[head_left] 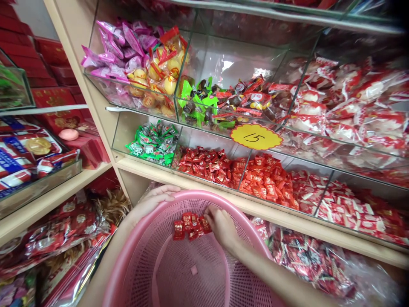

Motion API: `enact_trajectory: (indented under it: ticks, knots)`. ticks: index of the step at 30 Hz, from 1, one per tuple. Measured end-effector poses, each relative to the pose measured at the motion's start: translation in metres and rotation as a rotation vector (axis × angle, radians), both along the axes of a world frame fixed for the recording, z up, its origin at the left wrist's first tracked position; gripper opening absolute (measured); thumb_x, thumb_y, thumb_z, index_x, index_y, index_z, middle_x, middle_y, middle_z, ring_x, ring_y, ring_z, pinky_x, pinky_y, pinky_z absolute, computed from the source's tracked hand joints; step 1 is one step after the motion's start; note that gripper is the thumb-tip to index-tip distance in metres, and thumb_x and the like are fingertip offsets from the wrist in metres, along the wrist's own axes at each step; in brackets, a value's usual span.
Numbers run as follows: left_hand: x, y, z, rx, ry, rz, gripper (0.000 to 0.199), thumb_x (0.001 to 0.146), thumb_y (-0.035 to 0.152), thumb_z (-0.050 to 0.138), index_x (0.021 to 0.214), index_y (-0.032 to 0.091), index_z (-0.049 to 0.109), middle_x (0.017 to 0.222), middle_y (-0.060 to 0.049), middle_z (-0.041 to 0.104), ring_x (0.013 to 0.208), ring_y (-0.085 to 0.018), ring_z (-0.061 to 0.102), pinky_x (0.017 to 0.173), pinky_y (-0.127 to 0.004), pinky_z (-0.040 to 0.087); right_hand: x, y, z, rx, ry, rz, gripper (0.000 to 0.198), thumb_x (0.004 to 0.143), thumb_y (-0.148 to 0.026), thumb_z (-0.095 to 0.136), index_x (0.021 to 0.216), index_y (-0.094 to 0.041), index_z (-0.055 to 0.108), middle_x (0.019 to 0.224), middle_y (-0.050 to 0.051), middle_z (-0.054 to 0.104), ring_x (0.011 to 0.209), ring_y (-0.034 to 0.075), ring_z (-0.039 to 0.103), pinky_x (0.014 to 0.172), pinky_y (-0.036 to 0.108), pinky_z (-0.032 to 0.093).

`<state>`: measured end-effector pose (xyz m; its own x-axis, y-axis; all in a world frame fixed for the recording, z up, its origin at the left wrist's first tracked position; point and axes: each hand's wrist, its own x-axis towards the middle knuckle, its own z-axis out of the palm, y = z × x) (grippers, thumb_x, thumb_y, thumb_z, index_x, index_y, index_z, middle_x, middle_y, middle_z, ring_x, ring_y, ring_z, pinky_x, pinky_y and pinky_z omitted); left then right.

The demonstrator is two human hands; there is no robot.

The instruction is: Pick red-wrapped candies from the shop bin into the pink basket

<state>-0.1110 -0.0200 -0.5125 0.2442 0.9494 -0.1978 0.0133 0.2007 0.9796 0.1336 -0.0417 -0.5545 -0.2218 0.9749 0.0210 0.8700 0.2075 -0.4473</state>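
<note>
A pink plastic basket (142,256) with perforated walls is tilted towards the shelf. My left hand (156,200) is closed over its far-left rim, with the fingers partly hidden. Inside the basket, a few red-wrapped candies (188,224) lie against the far wall. My right hand (222,226) reaches in from the right, its fingertips pinched on the candies at the right side of this small cluster. Just beyond the rim, a shelf compartment holds similar dark red candies (206,164).
Beside those stand compartments of orange-red candies (268,179), red-and-white candies (348,204) and green candies (155,143). A yellow price tag (256,136) marked 15 hangs above. The wooden shelf edge (204,179) runs behind the basket. Bagged sweets (306,256) lie below right.
</note>
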Motion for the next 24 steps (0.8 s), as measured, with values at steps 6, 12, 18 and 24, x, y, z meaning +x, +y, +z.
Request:
enact_trajectory:
  ticks: [6, 12, 18, 24]
  knots:
    - [-0.002, 0.004, -0.008, -0.019, -0.031, -0.003, 0.035, 0.067, 0.025, 0.065, 0.102, 0.021, 0.064, 0.109, -0.002, 0.065, 0.101, -0.02, 0.058, 0.09, -0.028, 0.04, -0.002, -0.007, -0.001, -0.013, -0.1, 0.033, 0.015, 0.088, -0.014, 0.04, 0.083, -0.019, 0.054, 0.079, 0.004, 0.063, 0.071, 0.015, 0.056, 0.061, 0.024, 0.032]
    - [-0.003, 0.006, -0.01, -0.044, -0.057, -0.023, 0.036, 0.068, 0.025, 0.064, 0.104, 0.02, 0.062, 0.108, -0.003, 0.067, 0.096, -0.021, 0.061, 0.091, -0.031, 0.041, -0.006, -0.009, 0.002, 0.014, -0.172, 0.064, 0.018, 0.088, -0.01, 0.038, 0.087, -0.019, 0.053, 0.086, 0.005, 0.063, 0.07, 0.014, 0.056, 0.059, 0.025, 0.029]
    - [-0.003, 0.006, -0.009, -0.042, -0.023, -0.025, 0.038, 0.069, 0.025, 0.062, 0.106, 0.017, 0.06, 0.108, -0.004, 0.067, 0.099, -0.023, 0.059, 0.092, -0.033, 0.039, -0.005, -0.009, 0.006, 0.041, -0.168, 0.067, 0.017, 0.09, -0.013, 0.037, 0.089, -0.019, 0.053, 0.088, 0.005, 0.061, 0.069, 0.014, 0.057, 0.057, 0.025, 0.031]
    - [-0.003, 0.008, -0.012, -0.024, -0.014, -0.031, 0.041, 0.07, 0.025, 0.061, 0.11, 0.014, 0.058, 0.11, -0.006, 0.066, 0.101, -0.024, 0.058, 0.093, -0.033, 0.039, -0.008, -0.006, 0.05, 0.183, -0.06, 0.15, 0.017, 0.093, -0.02, 0.039, 0.089, -0.018, 0.055, 0.087, 0.006, 0.061, 0.076, 0.015, 0.059, 0.065, 0.024, 0.038]
